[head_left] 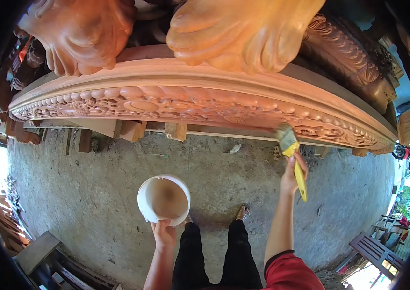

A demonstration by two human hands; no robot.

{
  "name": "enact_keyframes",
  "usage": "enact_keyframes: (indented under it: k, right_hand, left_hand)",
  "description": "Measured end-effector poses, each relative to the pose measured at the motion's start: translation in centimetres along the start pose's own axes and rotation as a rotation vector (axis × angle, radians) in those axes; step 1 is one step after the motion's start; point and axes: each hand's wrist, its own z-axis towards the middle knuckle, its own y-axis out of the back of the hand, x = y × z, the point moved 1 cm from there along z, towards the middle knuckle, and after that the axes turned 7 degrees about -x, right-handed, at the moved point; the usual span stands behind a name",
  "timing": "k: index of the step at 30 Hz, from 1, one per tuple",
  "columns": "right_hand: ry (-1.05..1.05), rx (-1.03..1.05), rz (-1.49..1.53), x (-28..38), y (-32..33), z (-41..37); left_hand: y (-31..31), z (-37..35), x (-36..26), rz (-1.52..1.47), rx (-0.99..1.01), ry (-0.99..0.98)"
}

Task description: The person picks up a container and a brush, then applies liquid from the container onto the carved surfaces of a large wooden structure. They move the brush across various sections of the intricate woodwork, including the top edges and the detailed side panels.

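My right hand (293, 170) is closed around a paintbrush (301, 182) with a yellow handle. Its bristles touch or nearly touch the lower edge of a long carved wooden panel (185, 104), right of the middle. The wood around the brush and through the centre looks darker and wetter than the pale left end. Low in front of me, my left hand (164, 233) grips a white plastic bucket (141, 202) by its near side. A brownish liquid shows inside the bucket.
Large carved wooden feet (243, 34) rest above the panel. Wood blocks (176, 131) stand beneath it on the concrete floor (113, 193). Dark furniture parts (40, 251) lie at lower left, and a slatted wooden piece (376, 251) at lower right. A carved leg (350, 53) leans at upper right.
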Motion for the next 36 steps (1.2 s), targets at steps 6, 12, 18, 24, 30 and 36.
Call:
enact_keyframes:
  k: [6, 12, 18, 24, 30, 36]
  right_hand:
    - [0.298, -0.317, -0.280, 1.9, -0.7, 0.7]
    - [0.239, -0.022, -0.131, 5.4, -8.8, -5.2]
    - [-0.030, 0.679, -0.020, 9.3, -6.7, -3.8]
    - [-0.603, 0.447, 0.358, 22.7, 1.9, 0.2]
    - [-0.376, 0.567, 0.359, 36.5, 6.4, -1.5]
    - [-0.133, 0.867, -0.023, 39.0, 7.7, -2.9]
  left_hand:
    - [-3.3, -2.6, 0.1, -0.035, 0.008, 0.091]
    - [-2.7, -3.9, 0.0, -0.022, 0.007, 0.102]
    - [-1.8, -6.3, -5.0, 0.079, 0.118, 0.116]
    - [-1.3, -9.8, -10.7, 0.196, 0.242, 0.152]
    - [-1.4, -12.2, -13.4, 0.247, 0.439, 0.296]
    - [-3.3, -14.2, -16.5, 0.367, 0.598, 0.311]
